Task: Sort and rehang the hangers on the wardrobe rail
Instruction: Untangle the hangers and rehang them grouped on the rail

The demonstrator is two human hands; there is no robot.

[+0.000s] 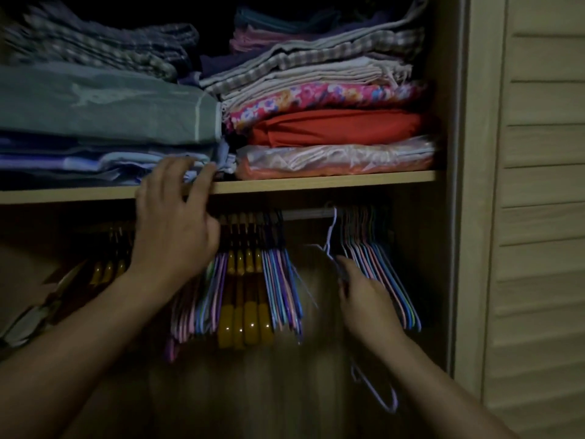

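Hangers crowd the wardrobe rail [308,213] in bunches: yellow wooden hangers [245,312] flanked by thin coloured wire hangers [281,289], and another wire bunch [384,274] further right. Left hand [172,223] reaches up by the shelf [316,182], fingers spread, holding nothing visible. Right hand [364,299] pinches a pale wire hanger [330,239] hooked on the rail.

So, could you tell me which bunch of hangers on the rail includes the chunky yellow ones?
The middle bunch, beside the left hand: four thick yellow hangers sit among its thin coloured wire ones. The right bunch is all thin wire.
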